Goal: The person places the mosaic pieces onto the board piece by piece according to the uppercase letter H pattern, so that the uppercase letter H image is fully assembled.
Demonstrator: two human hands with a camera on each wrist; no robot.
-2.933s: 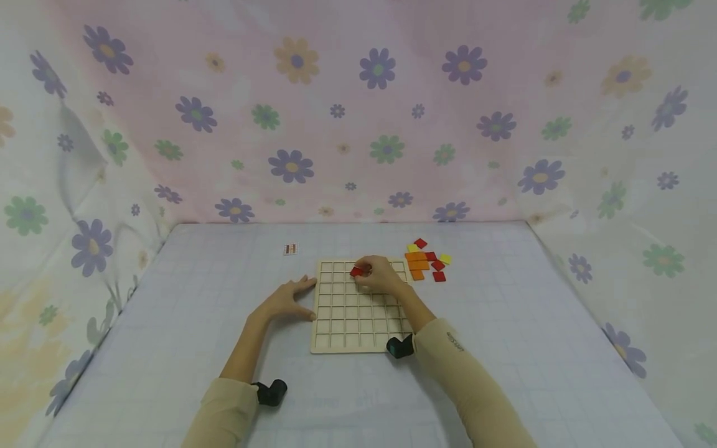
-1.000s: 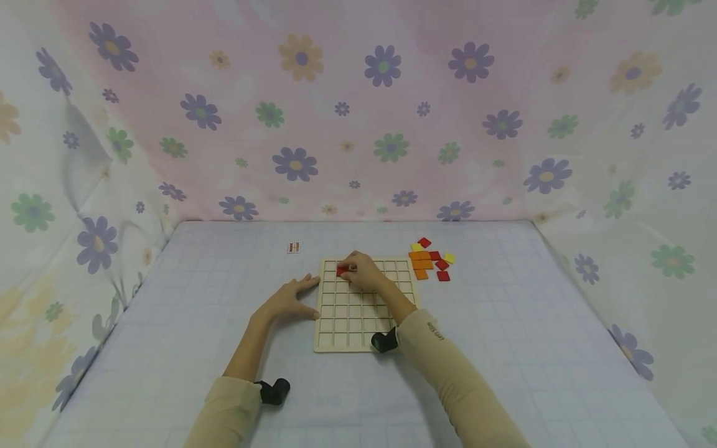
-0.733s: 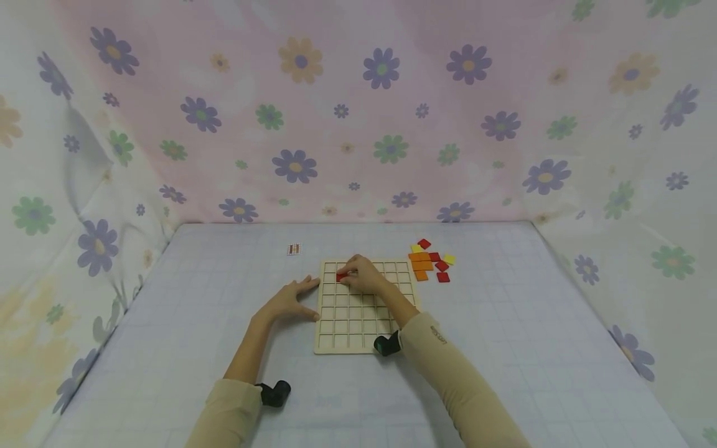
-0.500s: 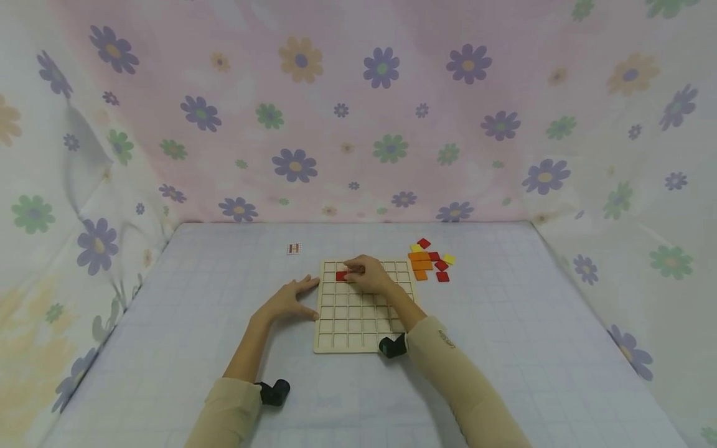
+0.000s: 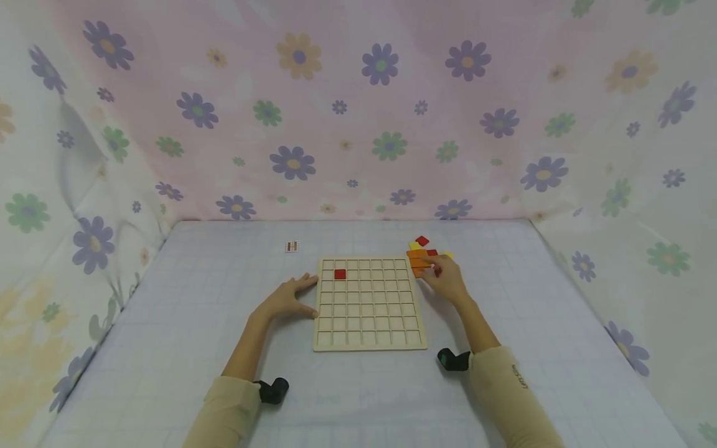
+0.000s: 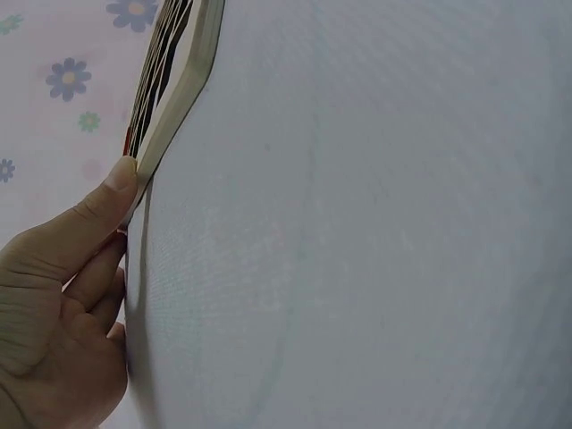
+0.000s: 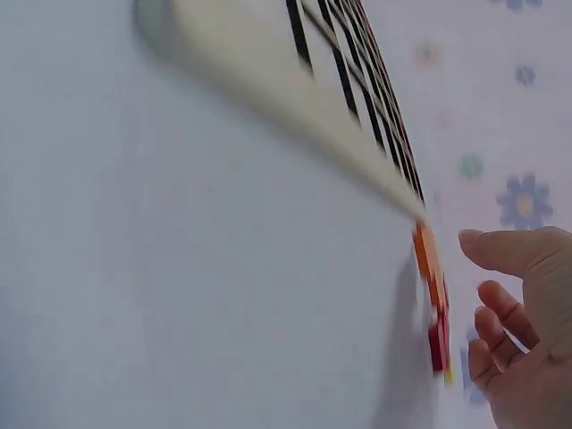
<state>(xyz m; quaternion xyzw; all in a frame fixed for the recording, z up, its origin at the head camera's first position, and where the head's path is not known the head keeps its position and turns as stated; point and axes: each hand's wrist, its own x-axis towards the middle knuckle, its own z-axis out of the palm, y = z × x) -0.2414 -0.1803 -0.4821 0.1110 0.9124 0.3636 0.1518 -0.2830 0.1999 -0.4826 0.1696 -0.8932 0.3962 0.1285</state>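
A light wooden grid board (image 5: 368,305) lies flat in the head view, with one red square tile (image 5: 340,274) in a cell of its second row from the back. My left hand (image 5: 287,299) rests at the board's left edge, thumb and fingers spread. In the left wrist view its thumb (image 6: 122,174) touches the board's edge. Right of the board, my right hand (image 5: 445,280) hovers over the orange tiles (image 5: 417,262), fingers loosely bent. The right wrist view shows a gap between the thumb (image 7: 500,250) and the fingers, holding nothing. Part of the tile pile is hidden behind this hand.
A small printed card (image 5: 292,246) lies beyond the board's back left corner. Around the orange tiles are a red tile (image 5: 422,241) and a yellow tile (image 5: 413,246). A pale cloth covers the table (image 5: 196,298), and flowered curtains (image 5: 347,124) stand behind and beside it.
The right hand brought a red tile left across the board, set it in a cell and let go. It then moved right, over the loose tiles. The left hand stayed at the board's edge.
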